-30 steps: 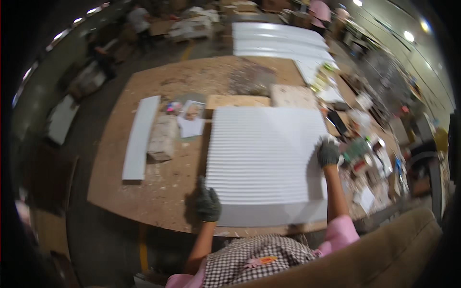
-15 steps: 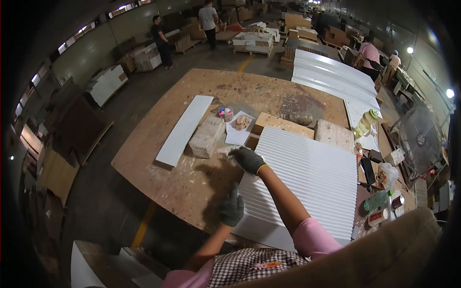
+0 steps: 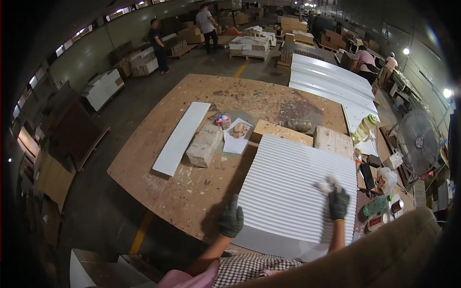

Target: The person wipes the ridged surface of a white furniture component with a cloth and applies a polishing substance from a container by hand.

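A white ribbed panel (image 3: 297,187) lies in front of me on the brown workbench (image 3: 144,139). My left hand (image 3: 232,221), in a dark grey glove, is at the panel's left edge with its fingers closed against it. Over the right part of the ribs, my right hand (image 3: 339,204), gloved too, holds a white wad of cloth (image 3: 328,184) blurred by motion. Whether the wad is pressed on the ribs I cannot tell. Behind the panel lie a wooden block (image 3: 283,132) and a pale wrapped block (image 3: 333,142).
Left of the panel are a long white board (image 3: 182,139), a tape-wrapped block (image 3: 205,145), a small tub (image 3: 223,121) and a sheet (image 3: 232,145) bearing beige lumps. Bottles (image 3: 377,205), a phone-like black object (image 3: 367,176) and a fan (image 3: 418,139) stand at right. Several people are farther off.
My right hand has swung from beside the tape-wrapped block to the panel's right side. The white wad has left the bench and is in that hand. The left hand stays at the panel's edge.
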Motion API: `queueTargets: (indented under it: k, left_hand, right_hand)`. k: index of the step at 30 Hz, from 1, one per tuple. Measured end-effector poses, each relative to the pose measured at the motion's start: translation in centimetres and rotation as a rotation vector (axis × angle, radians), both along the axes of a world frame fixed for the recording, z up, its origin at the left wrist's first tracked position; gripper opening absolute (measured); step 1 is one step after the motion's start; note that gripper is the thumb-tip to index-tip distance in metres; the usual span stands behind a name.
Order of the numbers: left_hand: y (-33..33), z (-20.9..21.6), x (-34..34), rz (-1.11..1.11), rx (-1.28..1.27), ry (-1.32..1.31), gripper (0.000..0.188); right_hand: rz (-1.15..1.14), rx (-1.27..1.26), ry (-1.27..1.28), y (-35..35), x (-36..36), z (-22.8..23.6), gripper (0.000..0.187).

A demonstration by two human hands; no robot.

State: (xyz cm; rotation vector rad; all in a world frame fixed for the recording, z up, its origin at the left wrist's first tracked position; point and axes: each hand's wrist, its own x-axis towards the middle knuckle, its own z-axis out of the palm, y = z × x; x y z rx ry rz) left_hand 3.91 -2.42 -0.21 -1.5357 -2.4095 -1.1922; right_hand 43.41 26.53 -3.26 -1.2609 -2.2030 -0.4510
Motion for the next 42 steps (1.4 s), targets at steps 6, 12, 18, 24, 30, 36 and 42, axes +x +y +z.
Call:
queueTargets:
  k: [6,12,18,24,30,36,42]
  left_hand:
    - [-0.7,0.5,0.0,0.026,-0.201,0.033,0.056]
    - [-0.1,0.0,0.1,-0.031,-0.044,-0.099,0.057]
    - [-0.3,-0.1,0.1,-0.039,-0.063,-0.123,0.056]
    - [-0.2,-0.2,0.0,-0.049,-0.058,-0.108,0.054]
    - [-0.3,0.3,0.3,-0.057,-0.041,-0.173,0.053]
    - [0.0,1.0,0.0,-0.06,0.106,-0.039,0.054]
    - [-0.4,2.6,0.6,0.115,-0.437,-0.075,0.055]
  right_hand:
    - [-0.469,-0.53,0.002,5.3,19.5,1.1,0.035]
    - [-0.329,-0.333,0.275,2.1,14.2,12.5,0.032]
    - [-0.343,-0.572,0.471,-0.6,7.3,17.0,0.04]
    - [-0.304,-0.516,0.674,3.9,9.3,9.8,0.044]
    - [-0.278,-0.299,0.223,-1.0,-6.1,3.7,0.065]
    - [0.299,-0.354,0.233,-7.2,-30.2,7.0,0.062]
    - [0.952,-0.795,0.543,-3.5,-34.9,8.2,0.025]
